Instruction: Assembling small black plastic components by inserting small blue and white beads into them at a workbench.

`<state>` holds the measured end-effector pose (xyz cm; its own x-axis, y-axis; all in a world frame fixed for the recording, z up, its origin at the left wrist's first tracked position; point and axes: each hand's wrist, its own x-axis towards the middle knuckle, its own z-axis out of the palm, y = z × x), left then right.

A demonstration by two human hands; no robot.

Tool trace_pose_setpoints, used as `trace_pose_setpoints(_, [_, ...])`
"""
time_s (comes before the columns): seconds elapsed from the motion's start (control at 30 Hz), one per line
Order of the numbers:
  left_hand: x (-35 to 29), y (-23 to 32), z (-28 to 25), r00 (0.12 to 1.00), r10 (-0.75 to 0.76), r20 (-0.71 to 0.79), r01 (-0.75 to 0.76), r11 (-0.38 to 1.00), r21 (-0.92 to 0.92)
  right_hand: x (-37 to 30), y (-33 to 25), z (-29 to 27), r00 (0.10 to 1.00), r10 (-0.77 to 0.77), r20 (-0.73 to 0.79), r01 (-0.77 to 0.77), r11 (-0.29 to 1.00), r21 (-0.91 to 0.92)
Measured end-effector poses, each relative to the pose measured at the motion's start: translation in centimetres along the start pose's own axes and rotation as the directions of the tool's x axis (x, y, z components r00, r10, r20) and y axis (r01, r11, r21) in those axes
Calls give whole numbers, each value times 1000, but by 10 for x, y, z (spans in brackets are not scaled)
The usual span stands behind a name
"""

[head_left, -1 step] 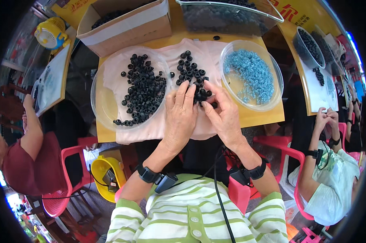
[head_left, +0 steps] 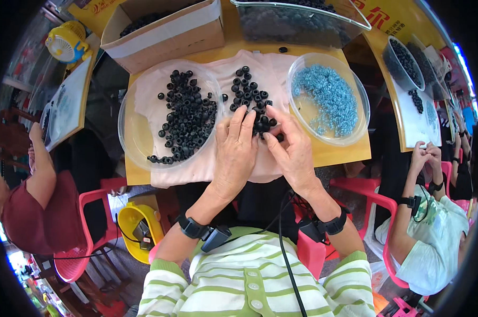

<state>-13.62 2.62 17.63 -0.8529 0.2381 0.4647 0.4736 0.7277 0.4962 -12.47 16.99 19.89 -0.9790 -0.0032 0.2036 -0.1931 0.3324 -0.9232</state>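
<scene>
Black beads [head_left: 248,95]: loose on pink cloth [head_left: 225,64], trailing toward table's [head_left: 344,154] near edge.
Handling: look light, hard, smooth; likely roll; best pinched by rounded sides.
Left hand [head_left: 238,150]: fingers together, tips at beads; thumb hidden.
Right hand [head_left: 295,154]: thumb, forefinger apart; can't tell whether they pinch any.
Writing: red characters, yellow panel [head_left: 395,13], beyond far right corner.
</scene>
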Motion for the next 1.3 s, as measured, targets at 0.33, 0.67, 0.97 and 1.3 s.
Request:
trace_pose_setpoints(0.33, [-3, 2, -7, 999, -10, 45, 13, 998, -67, -1, 1, 2, 1000, 2, -17, 1, 989, 148])
trace_pose_setpoints(0.67, [-9, 5, -13, 998, 22, 66, -18, 998, -53, -4, -9, -12, 999, 30, -25, -26, 989, 147])
trace_pose_setpoints(0.97, [-14, 3, -17, 994, -29, 107, 40, 994, -102, -24, -10, -26, 993, -111, -29, 87, 895, -437])
trace_pose_setpoints(1.3, [-14, 9, -15, 993, -61, 105, 78, 982, -170, -14, -8, -6, 993, -113, 42, 121, 907, -404])
